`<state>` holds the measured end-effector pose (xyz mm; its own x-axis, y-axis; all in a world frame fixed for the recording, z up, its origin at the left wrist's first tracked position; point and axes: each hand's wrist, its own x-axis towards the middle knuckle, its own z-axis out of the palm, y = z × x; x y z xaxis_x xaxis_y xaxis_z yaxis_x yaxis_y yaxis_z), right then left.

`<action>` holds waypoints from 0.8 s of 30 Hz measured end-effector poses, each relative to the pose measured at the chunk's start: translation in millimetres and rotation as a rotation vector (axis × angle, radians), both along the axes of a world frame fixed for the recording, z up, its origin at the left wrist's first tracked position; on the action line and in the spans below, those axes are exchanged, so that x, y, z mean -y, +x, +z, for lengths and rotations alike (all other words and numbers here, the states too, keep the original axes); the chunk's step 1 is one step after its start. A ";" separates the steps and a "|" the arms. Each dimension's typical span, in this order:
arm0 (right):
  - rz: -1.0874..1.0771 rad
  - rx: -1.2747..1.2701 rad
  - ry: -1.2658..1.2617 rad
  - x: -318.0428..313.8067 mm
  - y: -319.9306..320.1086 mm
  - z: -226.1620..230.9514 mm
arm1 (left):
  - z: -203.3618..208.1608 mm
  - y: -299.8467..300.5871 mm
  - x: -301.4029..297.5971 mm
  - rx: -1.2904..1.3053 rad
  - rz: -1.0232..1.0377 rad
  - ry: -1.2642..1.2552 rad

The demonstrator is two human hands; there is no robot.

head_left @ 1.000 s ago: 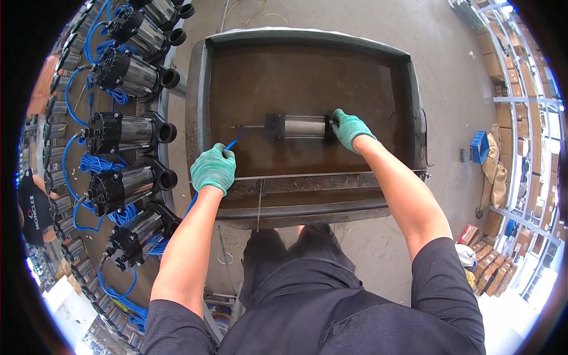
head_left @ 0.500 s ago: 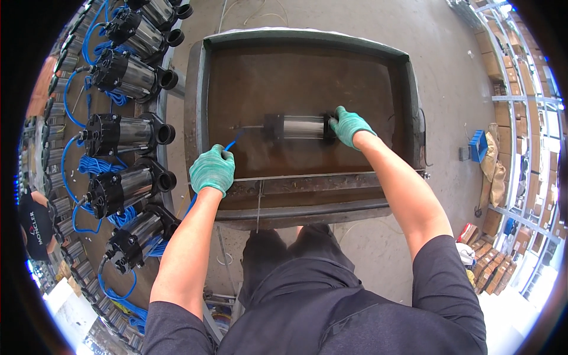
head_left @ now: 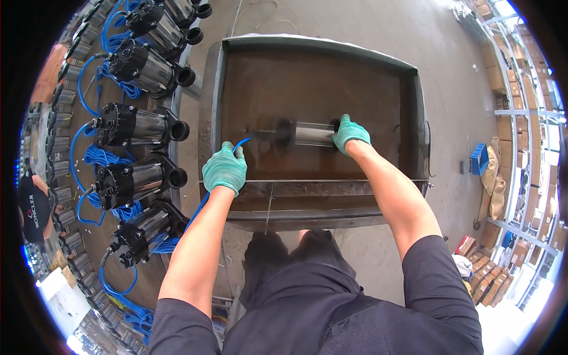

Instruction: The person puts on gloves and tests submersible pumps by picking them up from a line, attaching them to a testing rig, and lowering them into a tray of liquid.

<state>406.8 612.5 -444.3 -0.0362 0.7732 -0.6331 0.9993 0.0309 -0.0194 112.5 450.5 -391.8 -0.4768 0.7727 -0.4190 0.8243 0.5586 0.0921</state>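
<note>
A cylindrical electric pump [head_left: 313, 134] with a bright steel body and black ends lies on its side in brown water, dimmed by it. Around it are the walls of a metal tank [head_left: 319, 42]. At the pump's right end, my right hand [head_left: 352, 135], in a green glove, is closed on the black part, which the fingers mostly hide. My left hand [head_left: 224, 170], gloved alike, grips a blue cable [head_left: 201, 207] over the tank's near left corner. From that hand the cable dips into the water toward the pump's left end.
On my left, a bench holds several similar pumps [head_left: 133, 125] with coiled blue cables [head_left: 103, 155]. A metal bar [head_left: 319, 181] crosses the tank's near side. Shelves with boxes [head_left: 507, 133] and a blue bin [head_left: 480, 158] are at the right. Another person's dark sleeve [head_left: 34, 207] shows far left.
The whole view has shifted, moving the tank rightward in the picture. Relative to the tank, the pump and my right hand are slightly farther left, and the pump looks murkier. Both grips persist.
</note>
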 end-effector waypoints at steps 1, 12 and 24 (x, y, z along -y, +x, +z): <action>0.006 -0.002 0.008 -1.9 0.0 4.4 | -3.1 -0.3 1.4 0.003 0.025 0.043; 0.138 0.068 0.150 33.7 21.5 182.6 | -4.9 -38.4 44.3 0.599 0.258 0.990; 0.089 -0.244 0.148 149.8 37.0 261.9 | 132.6 -63.6 187.4 1.193 0.771 1.098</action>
